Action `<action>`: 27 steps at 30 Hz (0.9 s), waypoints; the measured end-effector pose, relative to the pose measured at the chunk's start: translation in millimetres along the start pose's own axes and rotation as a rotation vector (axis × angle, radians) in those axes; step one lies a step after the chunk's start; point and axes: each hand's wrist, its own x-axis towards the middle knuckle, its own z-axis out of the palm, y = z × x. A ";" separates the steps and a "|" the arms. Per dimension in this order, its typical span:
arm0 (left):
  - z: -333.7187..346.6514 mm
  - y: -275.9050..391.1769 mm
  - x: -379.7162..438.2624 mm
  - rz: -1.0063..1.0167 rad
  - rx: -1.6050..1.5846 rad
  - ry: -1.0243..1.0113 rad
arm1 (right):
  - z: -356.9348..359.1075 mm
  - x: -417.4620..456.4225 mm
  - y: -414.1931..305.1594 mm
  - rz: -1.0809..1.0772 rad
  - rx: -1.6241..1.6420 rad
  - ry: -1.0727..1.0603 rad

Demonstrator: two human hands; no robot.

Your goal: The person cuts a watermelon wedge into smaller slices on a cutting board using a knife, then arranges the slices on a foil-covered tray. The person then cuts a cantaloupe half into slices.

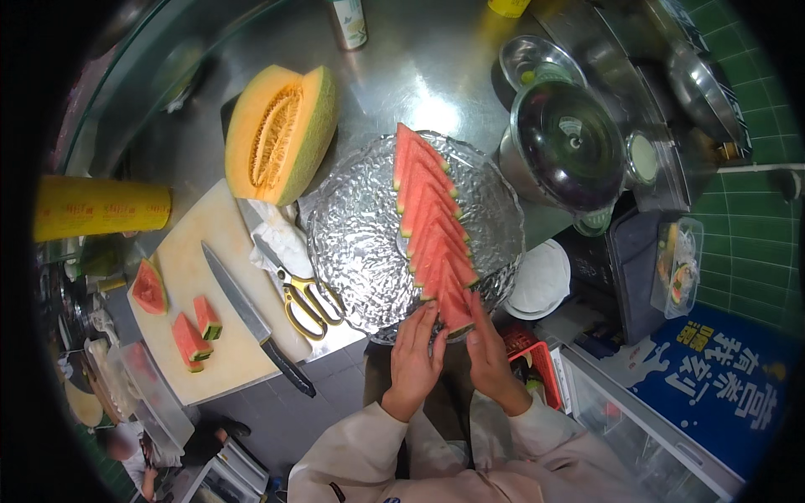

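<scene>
A row of overlapping triangular watermelon slices [434, 217] runs across a round, clear textured platter [358, 251] with a wavy rim. At the near end of the row, my left hand [415, 355] and my right hand [490, 355] flank the last slices, fingertips against or very close to their sides. To the left, a kitchen knife [239, 295] with a black handle lies on a pale cutting board [188, 251], beside small watermelon pieces [188, 336] and a larger watermelon wedge [149, 289]. Scissors [305, 302] with yellow-and-black handles lie against the platter's left edge.
A cut melon with orange flesh [280, 135] stands behind the board, near a white cloth [277, 239]. A lidded pot [566, 144], a metal bowl [534, 56] and a white round container [541, 283] are at right. A yellow roll [104, 207] lies at left. Another person [135, 453] is at lower left.
</scene>
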 end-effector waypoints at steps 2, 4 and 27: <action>0.8 0.6 2.8 0.034 -0.007 -0.022 | 1.8 -1.2 1.5 -0.021 -0.048 0.020; 1.5 1.3 2.0 0.014 -0.008 -0.021 | 4.8 -2.3 1.3 -0.030 -0.074 0.019; 15.1 -1.8 -11.9 -0.094 -0.223 -0.213 | 9.8 -1.3 -5.7 -0.010 -0.049 -0.036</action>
